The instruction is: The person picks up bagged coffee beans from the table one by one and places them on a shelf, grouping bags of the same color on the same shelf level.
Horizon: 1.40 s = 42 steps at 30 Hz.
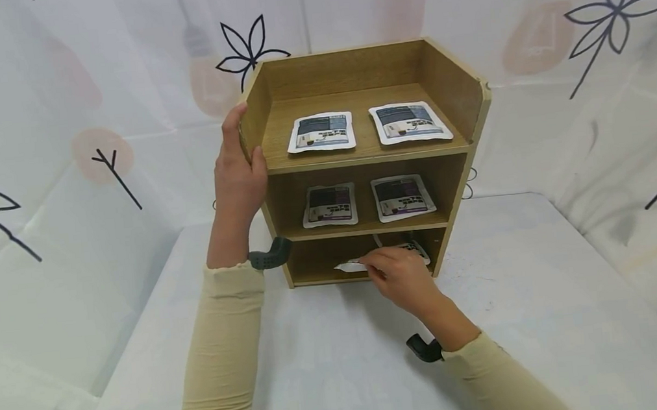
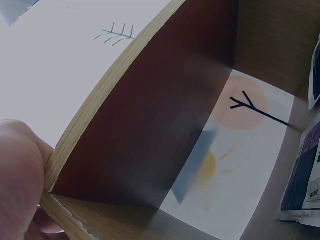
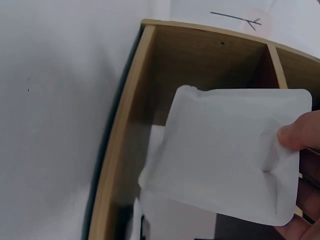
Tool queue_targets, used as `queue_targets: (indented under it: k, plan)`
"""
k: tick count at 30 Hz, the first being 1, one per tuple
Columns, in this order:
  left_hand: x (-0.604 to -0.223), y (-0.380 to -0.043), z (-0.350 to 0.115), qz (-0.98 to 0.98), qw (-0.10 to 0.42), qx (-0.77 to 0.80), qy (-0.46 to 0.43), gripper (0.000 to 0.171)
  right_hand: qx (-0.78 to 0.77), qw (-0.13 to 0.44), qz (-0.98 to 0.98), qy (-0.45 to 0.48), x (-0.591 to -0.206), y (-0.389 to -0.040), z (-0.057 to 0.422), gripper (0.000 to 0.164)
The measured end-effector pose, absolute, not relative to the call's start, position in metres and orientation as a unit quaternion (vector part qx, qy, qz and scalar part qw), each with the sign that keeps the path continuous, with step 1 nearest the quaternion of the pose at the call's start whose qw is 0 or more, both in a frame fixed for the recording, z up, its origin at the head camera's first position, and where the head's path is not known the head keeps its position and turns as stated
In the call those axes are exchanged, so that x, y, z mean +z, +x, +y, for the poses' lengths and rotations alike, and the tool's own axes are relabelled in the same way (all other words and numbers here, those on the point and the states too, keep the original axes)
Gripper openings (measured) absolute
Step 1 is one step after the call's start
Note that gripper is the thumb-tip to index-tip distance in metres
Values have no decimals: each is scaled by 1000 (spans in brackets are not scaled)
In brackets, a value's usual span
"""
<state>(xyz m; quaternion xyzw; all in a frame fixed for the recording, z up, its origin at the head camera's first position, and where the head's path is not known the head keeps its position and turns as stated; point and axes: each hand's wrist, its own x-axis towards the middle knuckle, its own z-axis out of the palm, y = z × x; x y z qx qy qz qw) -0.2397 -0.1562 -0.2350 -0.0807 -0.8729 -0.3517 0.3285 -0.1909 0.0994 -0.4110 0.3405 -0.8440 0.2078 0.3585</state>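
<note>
My left hand (image 1: 238,180) grips the left side panel of a small wooden shelf (image 1: 368,159), near its upper edge. In the left wrist view, the thumb (image 2: 20,175) lies against the panel's edge. My right hand (image 1: 400,277) pinches a flat white pouch (image 3: 225,150) by one edge at the mouth of the bottom compartment. The pouch's plain side faces the right wrist camera, with small creases beside the thumb. Behind the right hand, another pouch (image 1: 420,252) lies at the right of the bottom compartment, partly hidden by that hand.
Two blue-labelled pouches (image 1: 320,133) lie side by side on the top tier. Two purple-labelled pouches (image 1: 330,205) lie in the middle compartment. The shelf stands on a white-covered table (image 1: 330,361), with patterned sheeting (image 1: 135,72) behind and at both sides.
</note>
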Motion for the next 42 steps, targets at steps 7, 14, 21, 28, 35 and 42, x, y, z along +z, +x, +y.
queue_targets:
  k: [7,14,21,28,35,42]
  plan:
    - [-235,-241,-156,-870,331,-353,-88,62,220,348,-849,331,-423,-198,88,14]
    - [-236,-239,-156,-868,335,-355,-87,61,197,341,-858,330,-430,-200,79,14]
    - [-236,-239,-157,-867,337,-356,-89,60,162,311,-877,328,-436,-199,70,10]
    - [-236,-239,-157,-867,338,-355,-92,60,132,292,-885,337,-443,-195,61,9]
    - [-236,-240,-157,-868,335,-355,-88,61,124,294,-886,337,-447,-199,51,7]
    - [-236,-240,-157,-868,336,-353,-90,61,118,287,-894,322,-449,-204,42,6]
